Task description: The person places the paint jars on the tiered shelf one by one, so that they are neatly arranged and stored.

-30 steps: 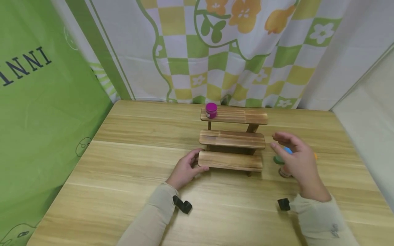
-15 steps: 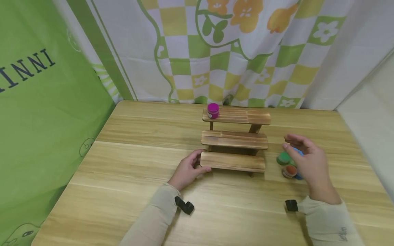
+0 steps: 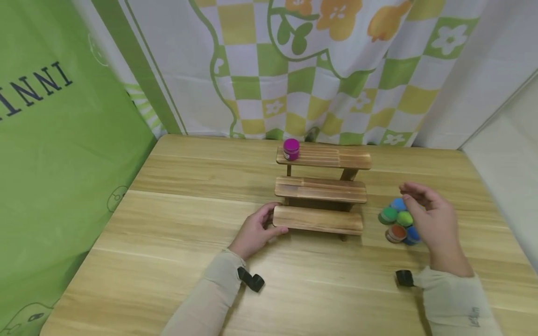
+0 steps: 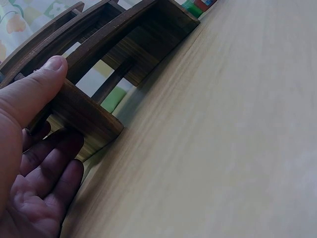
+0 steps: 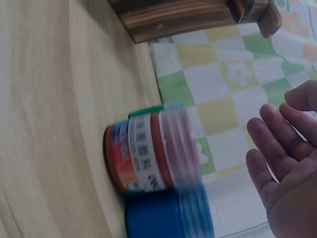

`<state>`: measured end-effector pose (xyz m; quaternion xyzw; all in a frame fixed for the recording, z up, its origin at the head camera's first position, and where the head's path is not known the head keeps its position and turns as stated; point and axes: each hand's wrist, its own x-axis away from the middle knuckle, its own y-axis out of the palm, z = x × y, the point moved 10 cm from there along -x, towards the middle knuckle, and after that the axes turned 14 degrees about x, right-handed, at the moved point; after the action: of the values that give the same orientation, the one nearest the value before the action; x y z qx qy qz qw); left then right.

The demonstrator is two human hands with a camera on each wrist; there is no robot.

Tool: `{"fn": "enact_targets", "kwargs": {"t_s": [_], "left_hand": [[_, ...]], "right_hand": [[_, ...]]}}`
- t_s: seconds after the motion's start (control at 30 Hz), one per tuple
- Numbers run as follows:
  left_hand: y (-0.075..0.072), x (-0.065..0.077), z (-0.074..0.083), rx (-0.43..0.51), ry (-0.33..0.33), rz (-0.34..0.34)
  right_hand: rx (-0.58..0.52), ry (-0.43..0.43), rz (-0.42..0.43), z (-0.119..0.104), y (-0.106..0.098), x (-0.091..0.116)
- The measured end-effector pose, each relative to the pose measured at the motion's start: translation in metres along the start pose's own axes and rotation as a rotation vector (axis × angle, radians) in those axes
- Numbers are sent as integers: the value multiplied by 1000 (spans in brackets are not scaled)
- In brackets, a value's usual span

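Observation:
A three-tier wooden stand (image 3: 319,219) is on the table, with a magenta-lidded paint jar (image 3: 291,149) at the left end of its top tier. My left hand (image 3: 257,231) holds the bottom tier's left end; in the left wrist view the thumb (image 4: 42,82) lies against the wood and the fingers reach below. To the stand's right, my right hand (image 3: 435,224) hovers with bent, loose fingers and nothing in them. Beside it are paint jars: brown-red (image 3: 396,233), dark blue (image 3: 412,235), green (image 3: 388,215), light green (image 3: 405,218) and light blue (image 3: 398,204). The hand may hide more.
The wooden table (image 3: 176,224) runs back to a checked, flowered curtain (image 3: 273,84). A green cloth (image 3: 63,163) hangs at the left, and a pale wall (image 3: 513,154) borders the right. Small black wrist cameras (image 3: 251,280) sit at both cuffs.
My right hand has moved to the right, uncovering more of the jars it was in front of. The left hand keeps its place on the stand.

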<state>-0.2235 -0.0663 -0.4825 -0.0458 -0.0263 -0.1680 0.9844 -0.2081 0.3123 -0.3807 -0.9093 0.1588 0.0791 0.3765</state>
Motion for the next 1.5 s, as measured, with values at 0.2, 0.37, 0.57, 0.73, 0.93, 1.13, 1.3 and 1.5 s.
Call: {"fn": "enact_targets", "kwargs": {"t_s": [0.2,0.37,0.57,0.73,0.93,1.13,1.3,1.5], "left_hand": [[-1,-1,1,-1,7,-1],[0,-1,2,14,12,-9],[1,-1,0,16,5,-11],[0,-1,0,17,3,-10],[0,-2,0,14,4,-9],[0,-2,1,22,4,-14],[1,-2,3,16,14,-16],[-1,0,1,0,8,-6]], "right_hand": [[-4,44,-1,13,-4,-3],[24,81,-7,25,-7,-5],[-14,115,6,39,-13,-6],[11,112,-12,49,-16,-8],[72,126,-53,62,-18,-9],[152,142,-105,73,-19,-7],[176,164,-134,82,-20,-6],[224,148,-168,90,-17,-6]]}}
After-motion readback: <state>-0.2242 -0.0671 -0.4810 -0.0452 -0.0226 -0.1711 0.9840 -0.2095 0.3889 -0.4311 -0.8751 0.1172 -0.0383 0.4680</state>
